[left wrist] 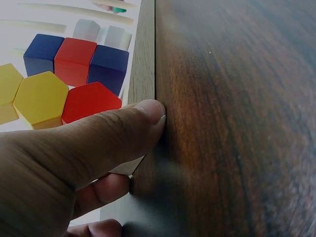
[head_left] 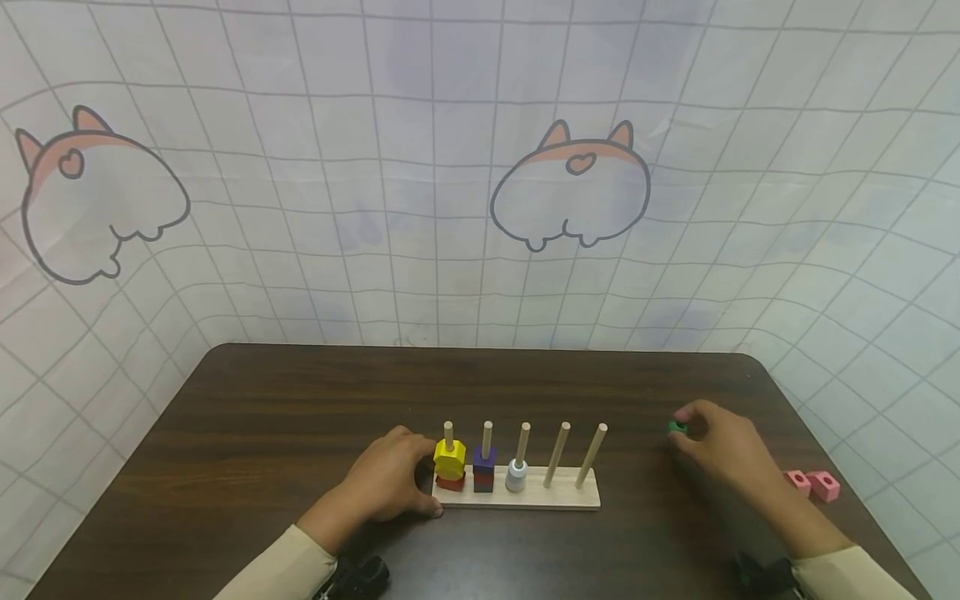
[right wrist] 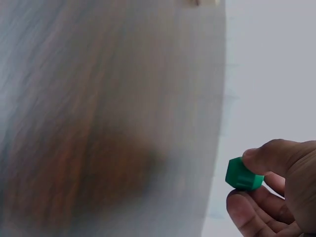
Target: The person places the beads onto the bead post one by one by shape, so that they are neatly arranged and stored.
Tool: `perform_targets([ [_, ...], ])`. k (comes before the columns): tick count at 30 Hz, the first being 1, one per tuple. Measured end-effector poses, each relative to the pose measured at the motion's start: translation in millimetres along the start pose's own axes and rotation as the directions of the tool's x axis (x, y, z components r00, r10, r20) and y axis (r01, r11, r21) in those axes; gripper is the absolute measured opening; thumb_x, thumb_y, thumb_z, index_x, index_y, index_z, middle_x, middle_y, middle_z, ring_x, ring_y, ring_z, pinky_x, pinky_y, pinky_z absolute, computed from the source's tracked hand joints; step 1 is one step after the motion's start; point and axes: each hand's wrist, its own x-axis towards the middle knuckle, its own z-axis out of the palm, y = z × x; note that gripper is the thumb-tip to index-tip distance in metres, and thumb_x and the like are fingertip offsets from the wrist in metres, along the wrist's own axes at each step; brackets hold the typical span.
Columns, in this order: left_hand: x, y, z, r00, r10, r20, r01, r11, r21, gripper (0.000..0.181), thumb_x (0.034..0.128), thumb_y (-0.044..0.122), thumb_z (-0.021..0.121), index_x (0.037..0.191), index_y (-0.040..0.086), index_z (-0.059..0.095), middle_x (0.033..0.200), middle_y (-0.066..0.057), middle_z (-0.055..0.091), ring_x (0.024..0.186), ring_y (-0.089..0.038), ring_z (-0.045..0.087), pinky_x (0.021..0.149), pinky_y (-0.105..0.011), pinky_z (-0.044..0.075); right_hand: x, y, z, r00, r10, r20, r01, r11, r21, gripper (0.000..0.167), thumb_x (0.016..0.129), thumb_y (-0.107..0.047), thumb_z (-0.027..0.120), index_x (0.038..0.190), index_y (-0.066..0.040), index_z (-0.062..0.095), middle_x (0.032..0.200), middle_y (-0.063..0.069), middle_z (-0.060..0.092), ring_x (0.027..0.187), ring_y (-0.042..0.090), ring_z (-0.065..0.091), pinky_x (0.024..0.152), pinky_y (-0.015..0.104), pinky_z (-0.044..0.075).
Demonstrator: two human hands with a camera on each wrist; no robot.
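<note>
My left hand (head_left: 386, 477) grips the left end of a wooden peg board (head_left: 551, 498), its thumb (left wrist: 140, 121) against the front edge in the left wrist view. Yellow hexagonal blocks (head_left: 450, 460) sit above a red one (head_left: 451, 483) on the leftmost peg. Beside them, the second peg bears dark blue blocks (left wrist: 109, 66) with a red block (left wrist: 75, 61) between. White blocks (head_left: 516, 476) are on the middle peg; the two right pegs are bare. Off to the right, my right hand (head_left: 726, 446) pinches a green faceted block (right wrist: 243, 177) between thumb and fingers, above the table.
Pink blocks with holes (head_left: 823, 486) lie by the table's right side, partly behind my right forearm. A dark wooden table (head_left: 315, 392) carries everything. White grid-patterned cloth (head_left: 420, 183) hangs behind it and along both sides.
</note>
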Motion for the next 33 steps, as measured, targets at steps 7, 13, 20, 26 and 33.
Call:
perform_targets([
  [7,-0.6,-0.3,0.0,1.0,0.015,-0.007,-0.015,1.0,0.005,0.057,0.059,0.04,0.099,0.104,0.018,0.073,0.098,0.007,0.069,0.102,-0.022,0.058,0.087,-0.048,0.05,-0.3,-33,-8,0.994,-0.095,-0.051,0.097,0.995,0.026,0.021,0.088,-0.014,0.08,0.106,-0.009,0.072,0.099,0.007,0.074,0.072,0.015,0.06,0.061,0.035,0.048],
  [13,-0.5,0.6,0.2,1.0,-0.006,0.002,0.006,1.0,-0.006,0.058,0.0592,0.039,0.099,0.106,0.018,0.073,0.099,0.007,0.069,0.102,-0.022,0.057,0.087,-0.048,0.05,-2.5,-59,-16,0.99,-0.131,-0.052,0.134,0.989,0.06,0.023,0.089,-0.014,0.08,0.11,-0.011,0.071,0.106,0.006,0.073,0.073,0.011,0.064,0.061,0.033,0.05],
  [20,-0.4,0.6,1.1,1.0,-0.005,0.0,0.005,1.0,-0.002,0.058,0.0589,0.039,0.1,0.106,0.018,0.073,0.099,0.007,0.069,0.102,-0.022,0.057,0.088,-0.048,0.05,-4.2,-85,-23,0.98,-0.183,-0.085,0.191,0.977,0.1,0.024,0.089,-0.01,0.08,0.111,-0.011,0.071,0.108,0.004,0.073,0.077,0.011,0.066,0.061,0.029,0.053],
  [26,-0.1,0.6,1.0,1.0,-0.003,0.004,0.003,1.0,0.004,0.059,0.0591,0.04,0.099,0.107,0.017,0.073,0.099,0.006,0.069,0.102,-0.022,0.058,0.087,-0.048,0.05,-5.5,-102,-27,0.96,-0.241,-0.141,0.259,0.957,0.13,0.025,0.088,-0.007,0.08,0.11,-0.014,0.072,0.104,-0.003,0.073,0.08,0.013,0.068,0.066,0.028,0.055],
  [33,0.0,1.0,-0.1,1.0,0.01,0.002,-0.01,1.0,0.01,0.059,0.0594,0.04,0.099,0.107,0.017,0.073,0.1,0.006,0.07,0.103,-0.023,0.058,0.089,-0.049,0.05,-5.6,-121,-33,0.937,-0.301,-0.177,0.324,0.938,0.125,0.026,0.087,-0.006,0.081,0.11,-0.014,0.072,0.105,-0.006,0.072,0.092,0.017,0.07,0.077,0.035,0.058],
])
